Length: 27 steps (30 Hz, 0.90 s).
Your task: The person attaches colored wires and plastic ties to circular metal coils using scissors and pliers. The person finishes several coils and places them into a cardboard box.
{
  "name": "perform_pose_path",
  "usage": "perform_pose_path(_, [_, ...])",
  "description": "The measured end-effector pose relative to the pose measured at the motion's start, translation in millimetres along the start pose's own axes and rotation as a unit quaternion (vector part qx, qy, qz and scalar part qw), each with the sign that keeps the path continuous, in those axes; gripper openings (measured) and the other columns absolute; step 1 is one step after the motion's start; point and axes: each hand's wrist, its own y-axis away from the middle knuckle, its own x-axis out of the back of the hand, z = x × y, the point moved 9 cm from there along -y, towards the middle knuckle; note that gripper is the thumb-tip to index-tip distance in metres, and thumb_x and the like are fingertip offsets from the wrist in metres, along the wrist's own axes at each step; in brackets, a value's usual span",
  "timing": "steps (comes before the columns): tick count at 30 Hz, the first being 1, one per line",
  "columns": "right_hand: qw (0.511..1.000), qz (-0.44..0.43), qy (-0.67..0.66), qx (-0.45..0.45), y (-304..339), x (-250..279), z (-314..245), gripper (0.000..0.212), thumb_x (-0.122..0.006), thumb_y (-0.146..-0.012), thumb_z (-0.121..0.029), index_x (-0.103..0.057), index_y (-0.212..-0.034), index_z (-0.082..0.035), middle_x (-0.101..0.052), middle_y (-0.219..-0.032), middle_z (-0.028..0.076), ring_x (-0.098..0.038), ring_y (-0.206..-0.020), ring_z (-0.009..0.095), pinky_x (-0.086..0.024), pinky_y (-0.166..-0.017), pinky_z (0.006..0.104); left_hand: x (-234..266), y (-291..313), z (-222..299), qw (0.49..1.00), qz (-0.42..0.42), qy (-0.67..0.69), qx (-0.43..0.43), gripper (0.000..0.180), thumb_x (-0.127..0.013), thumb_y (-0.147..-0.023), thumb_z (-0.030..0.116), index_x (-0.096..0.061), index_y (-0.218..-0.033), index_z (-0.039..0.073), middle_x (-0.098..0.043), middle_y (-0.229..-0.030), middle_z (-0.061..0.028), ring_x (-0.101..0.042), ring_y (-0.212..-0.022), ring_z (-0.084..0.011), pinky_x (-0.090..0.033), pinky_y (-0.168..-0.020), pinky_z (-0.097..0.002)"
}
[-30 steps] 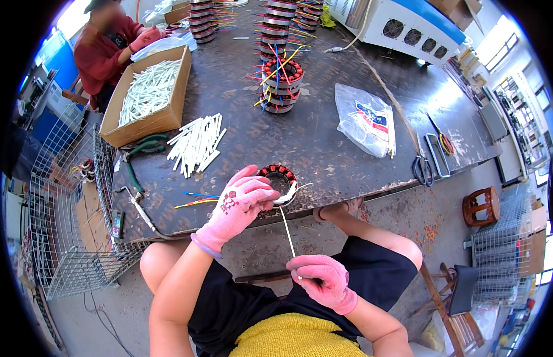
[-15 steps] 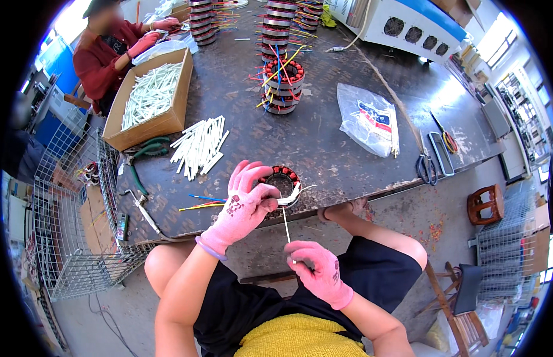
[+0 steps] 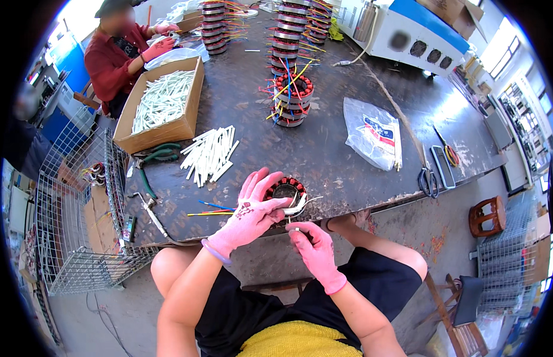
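Observation:
A ring-shaped motor stator (image 3: 295, 183) with red windings lies at the table's front edge. My left hand (image 3: 252, 211), in a pink glove, rests over its left side, gripping it with thumb and forefinger at the near rim. White sleeving (image 3: 298, 206) and a loose cord end sit on the rim by those fingertips. Blue and yellow lead wires (image 3: 208, 209) stick out left from under my left hand. Just below the stator, my gloved right hand (image 3: 315, 250) is closed in a pinch on a thin white cord (image 3: 289, 219), which runs up to the rim; most of it is hidden.
White sleeves (image 3: 210, 156) lie in a pile beside a cardboard box (image 3: 159, 141) full of more. Green-handled pliers (image 3: 160, 153), stacked stators (image 3: 291, 113), a plastic bag (image 3: 372, 134) and scissors (image 3: 428, 181) are on the table. A co-worker (image 3: 116, 59) sits at far left.
My right hand has moved up close to the stator, and the cord stretch between hand and rim is much shorter. My left hand stays on the stator. The whole view has shifted slightly.

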Motion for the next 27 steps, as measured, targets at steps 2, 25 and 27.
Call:
perform_pose_path(2, [0.992, -0.005, -0.087, -0.095, 0.1, -7.9, 8.9, 0.020, -0.059, -0.100, -0.023, -0.066, -0.110, -0.007, -0.063, -0.084, -0.002, -0.056, -0.069, 0.005, -0.043, -0.061, 0.0196, 1.2, 0.9, 1.5, 1.000, -0.020, 0.013, -0.020, 0.033, -0.071, -0.080, 0.013, -0.070, -0.113, 0.018, -0.053, -0.138, -0.0076, -0.039, -0.137, -0.0337, -0.023, -0.117, -0.0532])
perform_pose_path(25, [0.994, -0.005, -0.081, -0.080, -7.3, -7.4, 3.9, 0.019, -0.058, -0.100, -0.020, -0.066, -0.102, -0.002, -0.061, -0.082, -0.003, -0.052, -0.071, 0.003, -0.045, -0.065, 0.0197, -0.8, 4.4, 10.6, 0.998, 0.015, 0.034, -0.058, 0.041, -0.074, -0.072, 0.000, -0.072, -0.111, 0.014, -0.072, -0.109, -0.0014, -0.063, -0.115, -0.0221, -0.034, -0.114, -0.0500])
perform_pose_path(27, [0.991, -0.002, -0.092, -0.092, -8.5, -7.7, 9.6, 0.021, -0.060, -0.100, -0.022, -0.066, -0.100, -0.002, -0.061, -0.080, -0.003, -0.052, -0.070, 0.002, -0.043, -0.063, 0.0193, -1.1, 4.7, 9.8, 0.998, 0.015, 0.041, -0.053, 0.041, -0.074, -0.072, -0.001, -0.072, -0.111, 0.014, -0.072, -0.109, -0.0011, -0.063, -0.115, -0.0221, -0.034, -0.114, -0.0499])
